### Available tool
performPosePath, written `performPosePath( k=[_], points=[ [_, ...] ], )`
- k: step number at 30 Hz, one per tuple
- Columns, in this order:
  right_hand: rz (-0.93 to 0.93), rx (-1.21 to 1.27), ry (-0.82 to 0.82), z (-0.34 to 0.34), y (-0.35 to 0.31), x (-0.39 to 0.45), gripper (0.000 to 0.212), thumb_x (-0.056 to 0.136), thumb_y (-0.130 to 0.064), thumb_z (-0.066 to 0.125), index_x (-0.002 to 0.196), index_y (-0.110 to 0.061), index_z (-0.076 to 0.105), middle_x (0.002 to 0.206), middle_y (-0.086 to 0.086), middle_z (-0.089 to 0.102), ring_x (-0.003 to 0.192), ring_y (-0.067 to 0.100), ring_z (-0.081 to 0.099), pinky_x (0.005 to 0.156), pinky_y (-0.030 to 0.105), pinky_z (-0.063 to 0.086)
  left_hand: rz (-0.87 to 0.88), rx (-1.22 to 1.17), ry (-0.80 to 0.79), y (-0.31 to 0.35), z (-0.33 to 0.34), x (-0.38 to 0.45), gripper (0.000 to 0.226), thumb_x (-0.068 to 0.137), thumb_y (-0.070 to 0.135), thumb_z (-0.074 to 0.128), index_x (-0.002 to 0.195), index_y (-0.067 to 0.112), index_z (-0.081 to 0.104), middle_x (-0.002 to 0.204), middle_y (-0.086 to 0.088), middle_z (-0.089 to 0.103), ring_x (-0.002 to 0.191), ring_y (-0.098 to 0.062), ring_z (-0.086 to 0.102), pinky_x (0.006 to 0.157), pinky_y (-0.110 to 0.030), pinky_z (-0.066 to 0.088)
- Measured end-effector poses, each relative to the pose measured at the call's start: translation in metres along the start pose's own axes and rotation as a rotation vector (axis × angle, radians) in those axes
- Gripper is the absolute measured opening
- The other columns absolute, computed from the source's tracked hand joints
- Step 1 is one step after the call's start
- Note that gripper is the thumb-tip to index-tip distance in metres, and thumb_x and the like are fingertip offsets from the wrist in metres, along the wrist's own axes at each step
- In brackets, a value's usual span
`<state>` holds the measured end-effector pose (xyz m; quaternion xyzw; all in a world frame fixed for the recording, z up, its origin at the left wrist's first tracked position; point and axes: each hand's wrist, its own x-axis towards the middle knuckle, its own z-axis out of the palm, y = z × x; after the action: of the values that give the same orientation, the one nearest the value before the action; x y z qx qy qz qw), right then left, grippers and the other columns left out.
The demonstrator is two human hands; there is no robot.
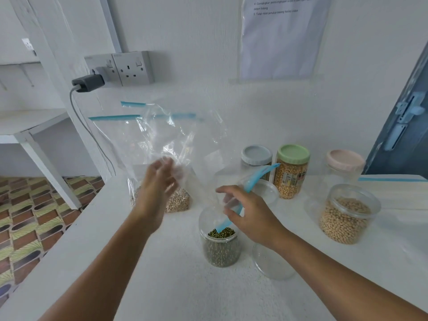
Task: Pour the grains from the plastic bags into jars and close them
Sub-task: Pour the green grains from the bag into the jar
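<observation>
An open clear jar partly filled with green grains stands at the table's middle. Above it I hold an upturned, emptied clear plastic bag. My left hand grips the bag's bottom, raised. My right hand pinches its blue zip mouth, which dips into the jar. Behind my left hand stands another zip bag with pale grains at its bottom. At the right is an open jar of beige beans. A clear lid and an empty clear jar sit beside the green-grain jar.
Three lidded jars stand at the back: grey lid, green lid over yellow corn, pink lid. A flat bag with a blue strip lies at the far right. A charger with its cable hangs from the wall socket. The table's left edge drops to a patterned floor.
</observation>
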<state>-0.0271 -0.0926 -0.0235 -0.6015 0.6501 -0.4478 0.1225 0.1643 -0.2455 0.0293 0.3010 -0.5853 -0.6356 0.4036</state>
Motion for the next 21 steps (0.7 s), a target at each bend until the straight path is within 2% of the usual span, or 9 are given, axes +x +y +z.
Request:
performPosePath(
  k=[2, 4, 8, 13, 16, 18, 21],
  points=[
    [-0.025, -0.045, -0.028, 0.000, 0.001, -0.001, 0.049, 0.097, -0.008, 0.067, 0.130, -0.043, 0.057, 0.107, -0.017, 0.056, 0.104, 0.003, 0.063, 0.091, 0.017, 0.054, -0.020, -0.217, 0.085, 0.025, -0.007, 0.012, 0.068, 0.093, 0.063, 0.056, 0.143, 0.016, 0.051, 0.125, -0.007, 0.074, 0.120, -0.025, 0.068, 0.110, -0.046, 0.046],
    [-0.056, -0.083, -0.040, 0.000, 0.002, -0.002, 0.051, 0.096, -0.006, 0.067, 0.130, -0.042, 0.057, 0.104, -0.020, 0.055, 0.102, 0.003, 0.063, 0.091, 0.018, 0.055, 0.005, -0.313, 0.145, 0.048, -0.012, 0.021, 0.046, 0.102, 0.052, 0.053, 0.130, 0.016, 0.059, 0.121, -0.007, 0.076, 0.119, -0.025, 0.070, 0.105, -0.042, 0.049],
    [-0.062, -0.120, -0.033, 0.003, 0.007, -0.003, 0.049, 0.095, -0.006, 0.069, 0.126, -0.042, 0.056, 0.102, -0.016, 0.058, 0.100, 0.005, 0.063, 0.094, 0.023, 0.056, 0.080, -0.240, 0.218, 0.064, -0.016, 0.029, 0.011, 0.105, 0.028, 0.061, 0.102, 0.017, 0.064, 0.111, -0.004, 0.079, 0.110, -0.026, 0.074, 0.099, -0.039, 0.055],
    [-0.047, -0.135, -0.036, 0.003, 0.006, -0.001, 0.049, 0.096, -0.008, 0.067, 0.129, -0.043, 0.055, 0.107, -0.011, 0.063, 0.104, 0.005, 0.062, 0.098, 0.022, 0.055, 0.105, -0.286, 0.368, 0.065, -0.019, 0.024, 0.012, 0.108, 0.015, 0.050, 0.098, 0.013, 0.057, 0.102, -0.010, 0.079, 0.098, -0.028, 0.078, 0.094, -0.040, 0.058],
    [-0.035, -0.141, -0.055, 0.002, 0.003, 0.002, 0.045, 0.098, -0.010, 0.064, 0.128, -0.042, 0.056, 0.112, -0.008, 0.064, 0.107, 0.004, 0.062, 0.098, 0.021, 0.054, 0.070, -0.380, 0.353, 0.068, -0.025, 0.022, 0.009, 0.103, 0.024, 0.055, 0.107, 0.016, 0.056, 0.106, -0.014, 0.079, 0.095, -0.029, 0.077, 0.091, -0.037, 0.057],
    [-0.030, -0.143, -0.059, 0.002, 0.003, 0.002, 0.043, 0.098, -0.010, 0.064, 0.127, -0.042, 0.057, 0.113, -0.008, 0.065, 0.107, 0.002, 0.061, 0.098, 0.021, 0.054, 0.093, -0.330, 0.351, 0.070, -0.029, 0.023, 0.015, 0.103, 0.033, 0.062, 0.106, 0.019, 0.060, 0.106, -0.011, 0.079, 0.099, -0.026, 0.076, 0.092, -0.036, 0.059],
    [-0.013, -0.135, -0.060, 0.002, 0.003, 0.000, 0.043, 0.098, -0.010, 0.064, 0.127, -0.041, 0.057, 0.110, -0.009, 0.064, 0.105, 0.000, 0.060, 0.095, 0.022, 0.055, 0.154, -0.228, 0.386, 0.070, -0.031, 0.023, 0.008, 0.103, 0.025, 0.065, 0.099, 0.018, 0.063, 0.102, -0.006, 0.079, 0.102, -0.023, 0.077, 0.095, -0.038, 0.059]
  ],
)
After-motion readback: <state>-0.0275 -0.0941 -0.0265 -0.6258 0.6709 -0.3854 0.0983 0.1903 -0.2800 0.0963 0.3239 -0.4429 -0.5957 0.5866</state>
